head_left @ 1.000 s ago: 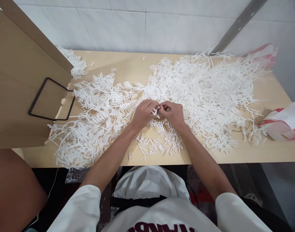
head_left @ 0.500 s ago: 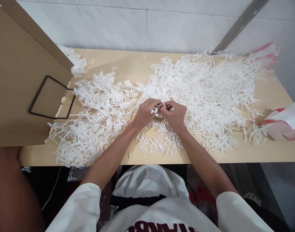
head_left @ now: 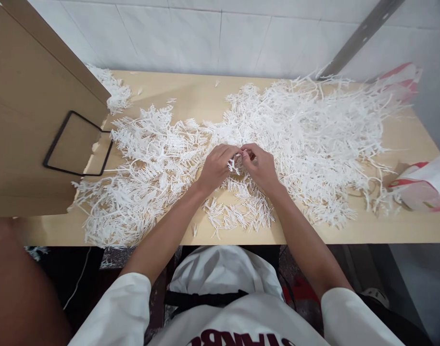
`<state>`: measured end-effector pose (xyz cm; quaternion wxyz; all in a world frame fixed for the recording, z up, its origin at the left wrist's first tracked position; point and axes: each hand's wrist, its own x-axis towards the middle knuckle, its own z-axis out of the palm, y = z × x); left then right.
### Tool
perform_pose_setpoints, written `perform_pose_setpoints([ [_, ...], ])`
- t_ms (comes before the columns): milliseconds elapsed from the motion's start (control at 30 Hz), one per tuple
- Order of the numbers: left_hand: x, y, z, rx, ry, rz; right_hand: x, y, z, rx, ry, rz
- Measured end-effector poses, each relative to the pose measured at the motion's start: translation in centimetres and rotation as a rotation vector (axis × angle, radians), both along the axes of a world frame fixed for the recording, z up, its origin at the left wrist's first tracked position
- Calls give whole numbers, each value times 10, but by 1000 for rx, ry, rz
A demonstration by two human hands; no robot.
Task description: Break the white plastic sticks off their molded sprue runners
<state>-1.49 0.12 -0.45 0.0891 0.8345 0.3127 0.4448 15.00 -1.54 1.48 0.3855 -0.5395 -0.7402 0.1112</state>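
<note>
Both hands meet over the middle of the table, fingertips close together. My left hand (head_left: 218,165) is closed on a small white branched plastic piece (head_left: 233,165), whose prongs stick out below the fingers. With thumb and forefinger pinched at that piece's upper end, my right hand (head_left: 260,166) is closed too; what exactly sits between those fingertips is too small to make out. Around and beneath the hands lie white branched plastic pieces: a large tangled heap (head_left: 306,129) to the right, another heap (head_left: 140,187) to the left, and short loose bits (head_left: 239,214) in front.
A cardboard box (head_left: 32,110) with a black wire frame (head_left: 75,144) stands at the left. Red-and-white bags (head_left: 425,185) lie at the right edge. Behind the wooden table (head_left: 191,91) rise a tiled wall and a slanted metal post (head_left: 360,41). Someone's bare limb (head_left: 25,288) shows at lower left.
My fingertips have shifted slightly on the white piece, and less of it shows between the hands. The right hand is turned a little. The heaps look the same.
</note>
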Motion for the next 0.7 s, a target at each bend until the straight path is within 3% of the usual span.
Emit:
perform_pose_setpoints([
  [200, 0, -2, 0, 37, 153, 73, 4, 2, -9, 221, -276, -13],
  [400, -1, -1, 0, -38, 17, -26, 4, -1, -10, 435, -327, -69],
  [533, 1, -2, -2, -95, -110, -38, 2, -2, -10, 447, -317, -79],
  [700, 6, -4, 6, -135, -167, 28, 1, -2, -12, 481, -356, -113],
])
